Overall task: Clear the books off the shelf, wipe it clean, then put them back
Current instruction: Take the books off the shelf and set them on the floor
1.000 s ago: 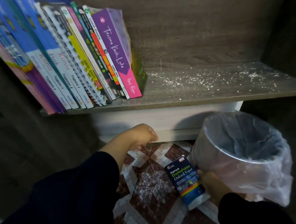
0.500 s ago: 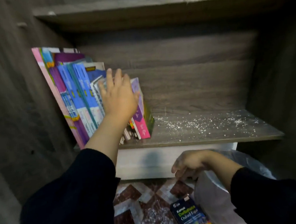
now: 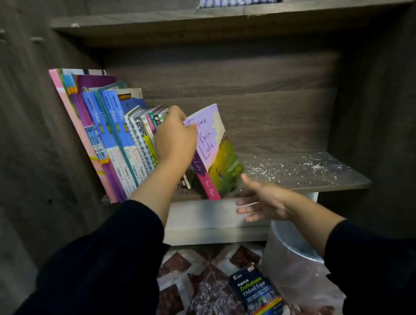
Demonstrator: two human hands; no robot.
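A row of books [image 3: 113, 138] leans against the left wall on the wooden shelf [image 3: 306, 183]. My left hand [image 3: 174, 137] grips the top of the purple book [image 3: 211, 152], the rightmost one, which tilts out to the right with its cover showing. My right hand [image 3: 262, 200] is open, fingers spread, just below the shelf's front edge and under that book's lower corner, not touching it. White crumbs and dust [image 3: 291, 167] cover the bare right half of the shelf. A blue dictionary [image 3: 260, 294] lies on the tiled floor.
A bin lined with a clear plastic bag [image 3: 296, 263] stands on the floor under the shelf at the right. An upper shelf [image 3: 213, 17] carries a strip of small packets [image 3: 237, 0]. Dark wooden walls close in on both sides.
My left hand rose from below the shelf to the books and now tips the purple book outward. My right hand left the dictionary on the floor and came up, open, towards the shelf edge.
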